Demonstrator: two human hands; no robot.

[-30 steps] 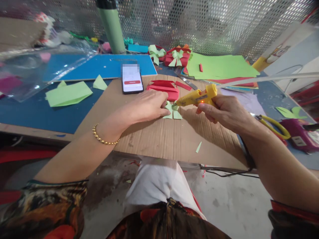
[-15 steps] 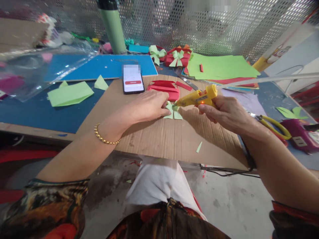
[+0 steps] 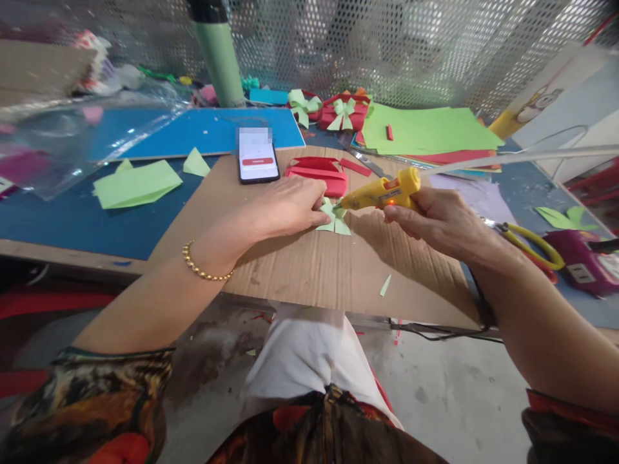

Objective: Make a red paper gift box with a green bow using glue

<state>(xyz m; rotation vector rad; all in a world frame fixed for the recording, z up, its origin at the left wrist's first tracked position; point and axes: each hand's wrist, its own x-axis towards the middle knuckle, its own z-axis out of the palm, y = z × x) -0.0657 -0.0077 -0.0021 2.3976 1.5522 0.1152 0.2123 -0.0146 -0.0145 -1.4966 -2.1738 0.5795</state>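
Observation:
My right hand (image 3: 442, 222) is wrapped round the handle of a yellow hot glue gun (image 3: 374, 193), whose small light glows orange. Its nozzle points left and meets the middle of a pale green paper bow (image 3: 340, 223). From the other side, my left hand (image 3: 293, 203) pinches the bow's left part against the cardboard (image 3: 290, 277); the fingertips hide some of it. Just behind the bow lies a small red folded paper box (image 3: 316, 170), with a loose red paper strip (image 3: 356, 167) by its right side.
A phone (image 3: 258, 158) lies left of the box. Behind are red paper bags with green bows (image 3: 344, 115) and stacked coloured paper (image 3: 425, 129). Yellow-handled pliers (image 3: 541, 251) and a purple device (image 3: 580, 264) sit at right. A green bottle (image 3: 220, 61) stands behind.
The bow has shifted and turned slightly to the left under my left fingers. The glue gun has tilted a little, its nozzle still at the bow's middle.

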